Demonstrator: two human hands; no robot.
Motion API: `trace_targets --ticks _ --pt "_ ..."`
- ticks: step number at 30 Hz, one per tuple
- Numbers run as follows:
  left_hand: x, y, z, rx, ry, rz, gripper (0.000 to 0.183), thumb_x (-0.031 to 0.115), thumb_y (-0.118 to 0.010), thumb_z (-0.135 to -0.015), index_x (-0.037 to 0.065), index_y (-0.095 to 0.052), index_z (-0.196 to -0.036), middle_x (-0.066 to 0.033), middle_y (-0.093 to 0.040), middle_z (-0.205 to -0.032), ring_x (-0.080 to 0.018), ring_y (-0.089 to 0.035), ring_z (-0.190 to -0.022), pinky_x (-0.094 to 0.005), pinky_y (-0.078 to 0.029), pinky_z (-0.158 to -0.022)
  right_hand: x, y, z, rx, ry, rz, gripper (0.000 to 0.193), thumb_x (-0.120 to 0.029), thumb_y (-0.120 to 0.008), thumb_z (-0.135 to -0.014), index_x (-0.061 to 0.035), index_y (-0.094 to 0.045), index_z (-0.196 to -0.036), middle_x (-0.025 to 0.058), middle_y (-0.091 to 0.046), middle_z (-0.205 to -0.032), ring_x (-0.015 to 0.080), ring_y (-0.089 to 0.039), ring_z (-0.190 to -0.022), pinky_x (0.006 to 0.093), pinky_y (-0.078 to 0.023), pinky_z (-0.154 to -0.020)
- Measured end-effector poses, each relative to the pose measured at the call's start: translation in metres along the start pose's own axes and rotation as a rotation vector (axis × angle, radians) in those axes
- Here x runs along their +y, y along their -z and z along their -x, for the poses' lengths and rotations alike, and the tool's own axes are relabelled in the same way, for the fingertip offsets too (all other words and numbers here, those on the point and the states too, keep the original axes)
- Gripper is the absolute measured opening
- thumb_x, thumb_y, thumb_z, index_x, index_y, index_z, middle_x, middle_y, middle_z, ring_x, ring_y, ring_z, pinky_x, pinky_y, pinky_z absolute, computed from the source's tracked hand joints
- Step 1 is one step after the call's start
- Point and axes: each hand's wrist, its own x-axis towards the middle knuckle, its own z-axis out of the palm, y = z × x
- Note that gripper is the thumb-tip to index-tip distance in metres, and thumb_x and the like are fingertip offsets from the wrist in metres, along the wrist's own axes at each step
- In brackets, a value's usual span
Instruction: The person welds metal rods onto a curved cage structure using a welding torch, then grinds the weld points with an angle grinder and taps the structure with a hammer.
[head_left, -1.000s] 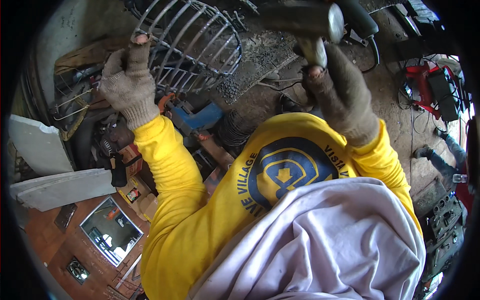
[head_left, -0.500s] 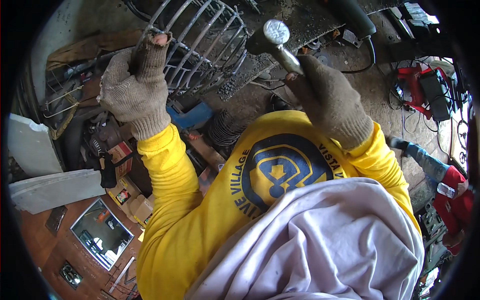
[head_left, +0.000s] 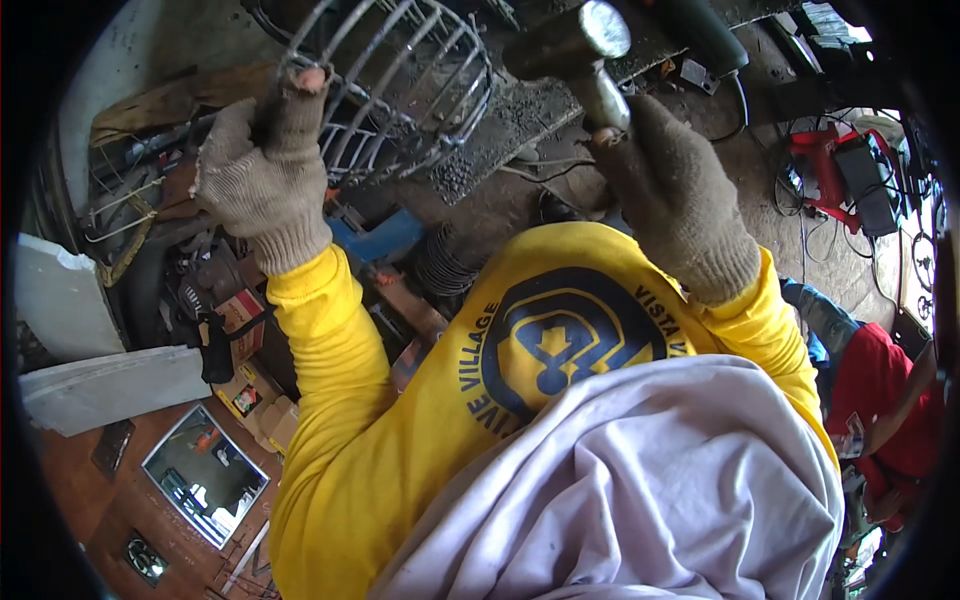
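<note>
A rounded cage of welded metal bars [head_left: 402,113] stands at the top, beyond my body. My left hand [head_left: 265,185], in a brown knitted glove with a bare fingertip showing, is closed round the cage's near left edge. In my right hand [head_left: 682,205], also gloved, is a hammer [head_left: 598,92], gripped by its metal handle close under the head. The hammer is raised to the right of the cage and apart from it, its round shiny face turned up. The glove hides the lower handle.
Behind the cage lies a dirty workbench [head_left: 535,115]. A red machine [head_left: 822,175] with cables stands on the floor at right, near a person in a red shirt [head_left: 880,400]. At left are grey slabs [head_left: 110,388], cardboard boxes [head_left: 262,405] and a framed mirror-like panel [head_left: 205,475].
My right hand and the hammer have moved right, the hammer head also up. My left hand and the cage have shifted slightly left. The person in red has leaned further into view.
</note>
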Motion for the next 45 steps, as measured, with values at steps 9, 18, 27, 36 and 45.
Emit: trace_targets --ticks 9,18,27,36,45 --pt "-0.004 -0.01 -0.003 0.056 0.0 0.067 0.063 0.065 -0.081 -0.072 0.004 -0.071 -0.069 -0.0075 -0.064 -0.058 -0.0227 -0.062 -0.051 -0.0327 -0.048 -0.053 -0.001 -0.011 -0.011 -0.051 -0.021 0.008 0.034 -0.036 -0.059 -0.098 -0.0036 -0.058 -0.107 0.0211 -0.066 -0.08 0.0406 -0.067 -0.081 0.0485 -0.051 -0.071" --pt "-0.013 -0.013 0.0 0.093 -0.001 0.229 0.048 0.053 -0.085 -0.074 0.007 -0.073 -0.074 -0.0079 -0.068 -0.064 -0.0228 -0.066 -0.055 -0.0332 -0.052 -0.056 -0.01 -0.01 0.001 0.246 0.068 -0.189 0.035 -0.03 -0.061 -0.098 0.0007 -0.06 -0.114 0.0217 -0.069 -0.086 0.0365 -0.07 -0.082 0.0454 -0.053 -0.071" --pt "-0.01 -0.007 -0.005 -0.052 0.063 0.07 0.062 0.066 -0.069 -0.083 0.004 -0.074 -0.082 -0.013 -0.068 -0.07 -0.0273 -0.063 -0.063 -0.0377 -0.049 -0.062 0.008 -0.009 -0.004 -0.014 -0.064 -0.028 0.034 -0.038 -0.056 -0.101 -0.0043 -0.058 -0.1 0.0211 -0.063 -0.081 0.0408 -0.064 -0.078 0.0476 -0.048 -0.068" --pt "-0.06 -0.024 -0.016 -0.005 0.222 0.243 0.061 0.059 -0.069 -0.087 -0.001 -0.074 -0.091 -0.0104 -0.071 -0.078 -0.0192 -0.06 -0.07 -0.0364 -0.048 -0.069 0.03 -0.013 -0.005 -0.029 -0.208 -0.12 0.034 -0.039 -0.055 -0.101 -0.0047 -0.058 -0.1 0.0197 -0.062 -0.08 0.0392 -0.064 -0.077 0.0451 -0.047 -0.068" --pt "-0.098 -0.039 -0.024 -0.054 0.314 0.448 0.061 0.055 -0.071 -0.088 -0.003 -0.073 -0.106 -0.0072 -0.073 -0.093 -0.015 -0.062 -0.084 -0.0313 -0.049 -0.081 0.04 -0.028 -0.005 -0.129 -0.271 -0.058 0.035 -0.04 -0.057 -0.101 -0.0049 -0.06 -0.105 0.0189 -0.064 -0.082 0.0378 -0.067 -0.08 0.0444 -0.049 -0.069"
